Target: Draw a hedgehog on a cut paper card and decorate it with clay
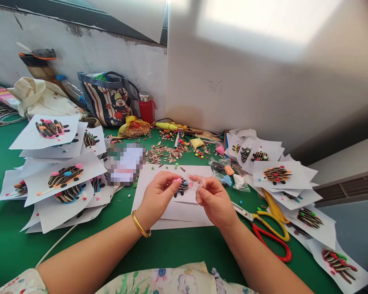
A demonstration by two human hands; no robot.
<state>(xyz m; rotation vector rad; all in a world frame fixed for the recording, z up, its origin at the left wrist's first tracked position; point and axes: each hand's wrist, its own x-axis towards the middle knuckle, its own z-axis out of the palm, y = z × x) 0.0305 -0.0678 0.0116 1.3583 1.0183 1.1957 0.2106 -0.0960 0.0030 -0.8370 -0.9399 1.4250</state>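
Observation:
My left hand (161, 195), with a gold bangle at the wrist, is closed in a pinch on a small lump of pink clay (177, 180). Opposite it, my right hand (216, 201) grips a crumpled transparent plastic bag (196, 179), with some pink showing at it. Both hands hover over white paper sheets (171, 212). Partly hidden between them is a seed-and-clay figure (182, 187) with dark striped seeds and blue bits. Scissors (263, 224) with one yellow and one red handle lie beside my right forearm.
Finished-looking seed pictures are piled at left (66, 175) and right (277, 174). Behind the paper lie loose sunflower seeds (162, 154), a yellow clay pack (196, 142) and a white clay bag (241, 182). A red flask (146, 108) and striped bag (106, 100) stand along the wall.

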